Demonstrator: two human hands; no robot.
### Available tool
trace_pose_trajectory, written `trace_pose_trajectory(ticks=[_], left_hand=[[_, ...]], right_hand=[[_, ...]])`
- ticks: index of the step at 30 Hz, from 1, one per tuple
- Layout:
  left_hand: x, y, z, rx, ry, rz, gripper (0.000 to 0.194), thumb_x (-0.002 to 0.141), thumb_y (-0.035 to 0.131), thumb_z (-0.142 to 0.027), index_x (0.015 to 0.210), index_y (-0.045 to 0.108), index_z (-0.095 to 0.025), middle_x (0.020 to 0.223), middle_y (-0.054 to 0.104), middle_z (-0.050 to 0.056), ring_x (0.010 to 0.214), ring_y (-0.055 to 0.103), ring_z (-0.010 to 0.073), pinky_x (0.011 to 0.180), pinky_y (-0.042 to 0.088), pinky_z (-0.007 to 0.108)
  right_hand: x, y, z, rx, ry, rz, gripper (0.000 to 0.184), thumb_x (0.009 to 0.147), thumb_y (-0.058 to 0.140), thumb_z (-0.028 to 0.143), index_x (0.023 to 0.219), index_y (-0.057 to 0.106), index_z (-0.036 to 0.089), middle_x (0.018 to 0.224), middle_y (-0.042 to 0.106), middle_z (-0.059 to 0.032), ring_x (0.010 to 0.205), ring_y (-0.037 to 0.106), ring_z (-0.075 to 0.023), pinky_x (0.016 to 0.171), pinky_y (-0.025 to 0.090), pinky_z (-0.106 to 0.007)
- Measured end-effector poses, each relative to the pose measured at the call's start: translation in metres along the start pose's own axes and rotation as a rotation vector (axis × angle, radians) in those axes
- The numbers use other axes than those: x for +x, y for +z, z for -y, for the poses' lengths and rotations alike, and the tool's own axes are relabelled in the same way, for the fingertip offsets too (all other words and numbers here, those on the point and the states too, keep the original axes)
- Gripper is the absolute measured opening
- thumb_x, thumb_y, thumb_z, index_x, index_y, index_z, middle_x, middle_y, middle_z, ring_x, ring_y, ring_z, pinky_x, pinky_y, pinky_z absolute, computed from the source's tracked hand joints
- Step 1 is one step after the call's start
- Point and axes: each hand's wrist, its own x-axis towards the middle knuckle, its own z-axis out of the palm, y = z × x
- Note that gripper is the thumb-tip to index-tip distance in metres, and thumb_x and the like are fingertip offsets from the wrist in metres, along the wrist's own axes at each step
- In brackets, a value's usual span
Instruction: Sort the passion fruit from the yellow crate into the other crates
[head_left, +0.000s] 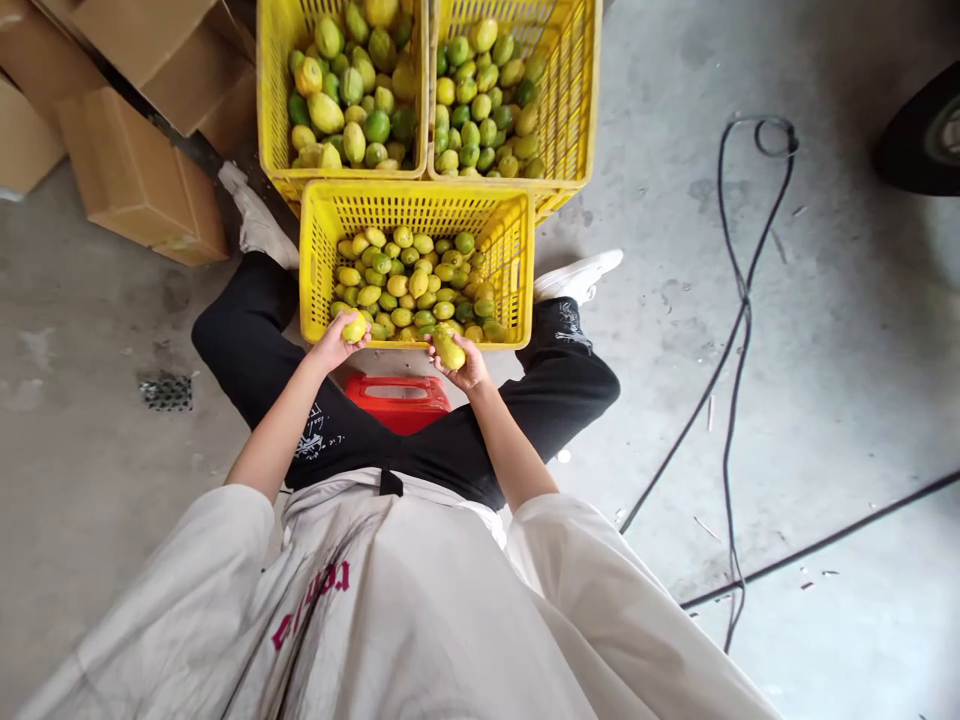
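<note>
My left hand (337, 345) is closed around a yellow lemon (354, 327) at the near left edge of the front yellow crate (417, 190). Toward that crate's near right side, my right hand (469, 368) grips a larger yellow-green lemon (448, 350). Many yellow and green lemons (397, 286) lie loose inside the crate, just beyond both hands. Parts of each palm and some fingers are hidden behind the held fruit.
Two more yellow crates of lemons stand behind, a left crate (268, 120) and a right crate (574, 90). Cardboard boxes (135, 170) fill the upper left. A red plastic stool (397, 410) shows between my legs. Black cable (739, 310) lies looped on the floor, near a tyre (922, 140).
</note>
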Motion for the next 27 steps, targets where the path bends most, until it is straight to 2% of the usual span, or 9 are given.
trace_pose_trajectory(ticks=[4, 7, 11, 15, 17, 18, 22, 25, 27], left_hand=[[-0.002, 0.002, 0.003, 0.052, 0.033, 0.053, 0.028, 0.082, 0.077, -0.024, 0.107, 0.064, -0.02, 0.083, 0.074, 0.0, 0.063, 0.07, 0.0128, 0.057, 0.049, 0.021], [-0.004, 0.001, 0.005, 0.138, 0.018, 0.09, 0.025, 0.081, 0.074, -0.023, 0.104, 0.066, -0.018, 0.086, 0.076, 0.002, 0.063, 0.071, 0.0146, 0.059, 0.052, 0.024], [-0.003, -0.002, 0.003, 0.15, -0.089, 0.094, 0.019, 0.089, 0.06, -0.027, 0.103, 0.066, -0.016, 0.083, 0.077, 0.007, 0.065, 0.074, 0.0209, 0.061, 0.058, 0.03], [-0.001, -0.002, 0.0, 0.058, -0.138, 0.023, 0.018, 0.098, 0.051, -0.024, 0.103, 0.066, -0.015, 0.085, 0.079, 0.009, 0.07, 0.077, 0.0214, 0.067, 0.062, 0.031], [-0.001, -0.002, 0.0, 0.063, -0.141, -0.026, 0.011, 0.101, 0.057, -0.024, 0.099, 0.065, -0.016, 0.082, 0.077, 0.008, 0.067, 0.076, 0.0195, 0.061, 0.058, 0.026], [-0.001, -0.001, 0.001, 0.084, -0.137, -0.045, 0.009, 0.101, 0.061, -0.025, 0.096, 0.063, -0.017, 0.081, 0.076, 0.007, 0.065, 0.075, 0.0185, 0.056, 0.055, 0.024], [-0.001, 0.001, 0.003, 0.163, -0.119, -0.077, 0.021, 0.096, 0.075, -0.023, 0.091, 0.055, -0.021, 0.074, 0.072, 0.002, 0.058, 0.072, 0.0168, 0.047, 0.046, 0.02], [-0.001, 0.003, 0.001, 0.127, -0.195, -0.068, 0.029, 0.093, 0.079, -0.031, 0.086, 0.053, -0.021, 0.067, 0.064, -0.001, 0.048, 0.061, 0.0116, 0.041, 0.037, 0.017], [-0.002, 0.005, -0.001, 0.076, -0.243, -0.054, 0.029, 0.095, 0.076, -0.036, 0.083, 0.056, -0.019, 0.066, 0.063, 0.0, 0.047, 0.057, 0.0094, 0.04, 0.033, 0.016]], right_hand=[[-0.001, 0.004, 0.003, 0.046, -0.048, -0.012, 0.017, 0.093, 0.068, 0.026, 0.11, 0.065, 0.022, 0.094, 0.08, -0.0019, 0.067, 0.07, -0.0134, 0.046, 0.052, -0.015], [0.001, 0.01, 0.005, 0.094, -0.085, -0.01, 0.014, 0.097, 0.064, 0.033, 0.108, 0.065, 0.023, 0.09, 0.078, -0.0009, 0.064, 0.069, -0.0128, 0.046, 0.05, -0.016], [0.0, 0.015, 0.006, 0.147, -0.125, 0.0, 0.027, 0.098, 0.058, 0.043, 0.113, 0.067, 0.023, 0.094, 0.08, -0.0045, 0.072, 0.073, -0.018, 0.054, 0.058, -0.023], [0.0, 0.014, 0.005, 0.148, -0.18, -0.015, 0.03, 0.091, 0.06, 0.034, 0.119, 0.067, 0.025, 0.109, 0.082, -0.0064, 0.097, 0.079, -0.0247, 0.08, 0.069, -0.041], [0.001, 0.014, 0.004, 0.111, -0.195, -0.026, 0.029, 0.091, 0.062, 0.032, 0.118, 0.068, 0.025, 0.113, 0.082, -0.0066, 0.102, 0.079, -0.0253, 0.087, 0.069, -0.044], [0.002, 0.013, 0.004, 0.088, -0.195, -0.04, 0.027, 0.092, 0.062, 0.031, 0.117, 0.068, 0.025, 0.113, 0.082, -0.0063, 0.102, 0.08, -0.0243, 0.087, 0.069, -0.043], [0.006, 0.01, 0.003, 0.028, -0.152, -0.111, 0.022, 0.098, 0.057, 0.031, 0.113, 0.072, 0.023, 0.104, 0.082, -0.0031, 0.085, 0.078, -0.0179, 0.074, 0.069, -0.029], [0.006, 0.006, 0.003, 0.02, -0.117, -0.129, 0.019, 0.098, 0.063, 0.034, 0.11, 0.071, 0.023, 0.097, 0.081, -0.0004, 0.074, 0.075, -0.0152, 0.069, 0.068, -0.026], [0.007, 0.004, 0.003, 0.02, -0.112, -0.136, 0.015, 0.096, 0.068, 0.034, 0.107, 0.07, 0.024, 0.093, 0.08, 0.0015, 0.074, 0.074, -0.0145, 0.07, 0.068, -0.026]])
